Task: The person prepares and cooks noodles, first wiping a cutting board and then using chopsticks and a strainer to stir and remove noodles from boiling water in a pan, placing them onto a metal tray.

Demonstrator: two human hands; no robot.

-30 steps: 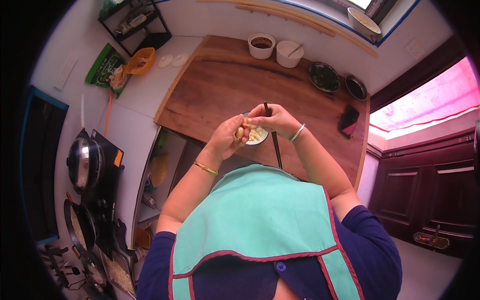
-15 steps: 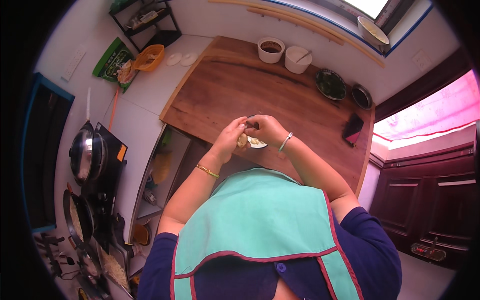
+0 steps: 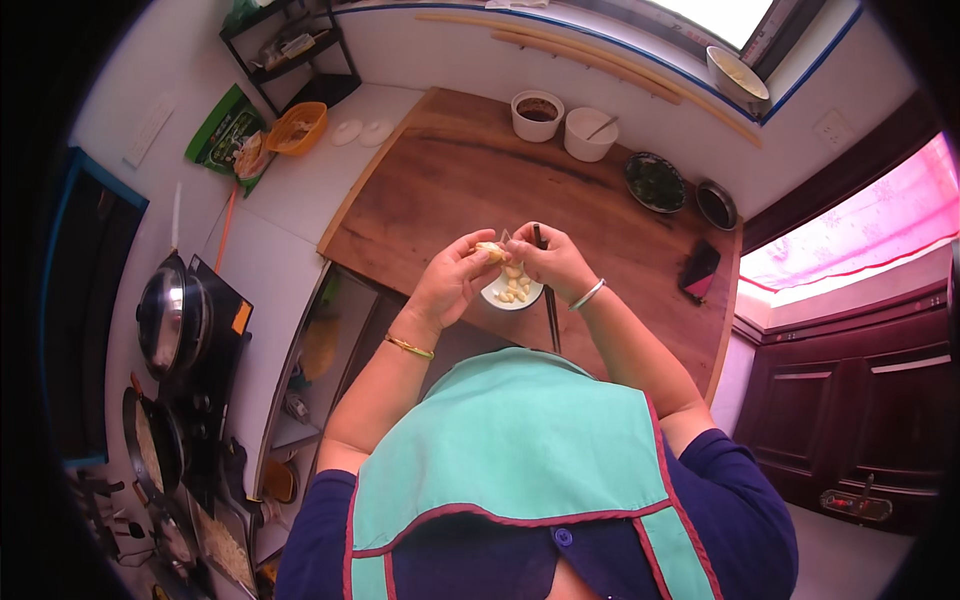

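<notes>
Fingers of my left hand point(image 3: 450, 272) are closed round a pale yellow piece that looks like garlic point(image 3: 490, 252). Close beside it, the fingertips of my right hand point(image 3: 556, 262) are pinched together. A long, thin dark stick point(image 3: 553, 325) passes through my right hand, its upper end showing above the fingers; whether it is one stick or a pair I cannot tell. Below and between both hands stands a small white bowl point(image 3: 515, 303). Several pale peeled cloves point(image 3: 513, 289) lie in it. Anything small between my right fingertips is too fine to make out.
On the wooden table point(image 3: 450, 170), a white tub of dark sauce point(image 3: 537, 116), a white tub with a spoon point(image 3: 590, 135) and dark dishes point(image 3: 656, 182) line the back. A dark phone-like object point(image 3: 698, 271) lies right. A lidded pan point(image 3: 172, 310) sits on the left stove.
My hands have moved slightly apart, and the bowl with the cloves now shows between them. The dark stick in my right hand has swung into plain sight, pointing toward me.
</notes>
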